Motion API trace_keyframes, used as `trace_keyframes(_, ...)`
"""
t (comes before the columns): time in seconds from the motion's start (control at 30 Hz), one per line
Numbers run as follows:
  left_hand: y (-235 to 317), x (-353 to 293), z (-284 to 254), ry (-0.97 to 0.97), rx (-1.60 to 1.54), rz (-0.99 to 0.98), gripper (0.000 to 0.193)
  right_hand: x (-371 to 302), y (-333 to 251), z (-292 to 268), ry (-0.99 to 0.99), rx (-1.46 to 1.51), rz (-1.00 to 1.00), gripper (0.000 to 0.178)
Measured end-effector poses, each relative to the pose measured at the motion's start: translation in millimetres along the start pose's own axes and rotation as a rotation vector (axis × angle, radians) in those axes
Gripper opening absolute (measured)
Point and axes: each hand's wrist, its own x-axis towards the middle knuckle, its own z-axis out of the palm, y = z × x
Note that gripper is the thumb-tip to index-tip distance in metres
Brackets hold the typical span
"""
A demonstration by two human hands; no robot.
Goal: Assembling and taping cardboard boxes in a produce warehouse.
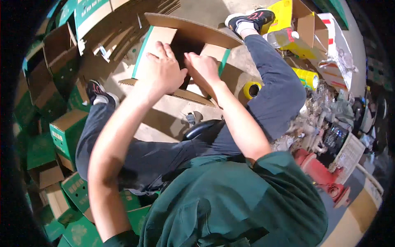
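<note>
An upright cardboard box [197, 26] with green sides stands on the floor between my legs, its top flaps folded outward and its inside dark. My left hand [166, 68] is open, fingers spread, lying on the left flap [154, 39]. My right hand [202, 68] is closed at the inner edge of the right flap [214, 51], knuckles up. Its fingertips reach over the opening and are partly hidden. The near flap [191, 97] sticks out below my wrists.
Yellow tape rolls [252, 89] lie by my right leg. Beyond are a yellow carton [306, 31] and a clear bottle [279, 38]. A red tape dispenser [317, 166] and plastic scraps [321, 111] lie to the right. Several green cartons [68, 129] crowd the left; flattened cardboard [131, 31] lies ahead.
</note>
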Motion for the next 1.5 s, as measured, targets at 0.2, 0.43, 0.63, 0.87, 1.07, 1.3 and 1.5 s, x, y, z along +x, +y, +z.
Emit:
trace_keyframes(0.2,15,23,-37,-0.477,0.079,-0.067,0.113,-31,10,-80,0.666,0.415,0.015,0.022)
trace_keyframes(0.43,50,28,-9,-0.446,0.318,-0.117,0.104,112,114,-161,0.396,0.432,0.201,0.050)
trace_keyframes(0.63,44,50,19,-0.488,0.254,-0.442,0.108,105,36,-73,0.020,0.091,0.094,0.059)
trace_keyframes(0.87,6,-24,-4,-0.185,-0.212,0.239,0.056,54,14,-23,0.428,-0.247,0.207,0.057)
trace_keyframes(1.07,-46,-40,12,0.652,-0.506,0.498,0.022,68,0,-24,0.242,-0.122,0.072,0.057)
trace_keyframes(1.3,-25,94,41,0.943,-0.282,0.369,0.027,99,72,-51,0.056,-0.027,-0.553,0.035)
trace_keyframes(1.5,-23,86,46,0.847,-0.358,0.091,0.019,55,92,-45,0.196,0.710,0.231,0.056)
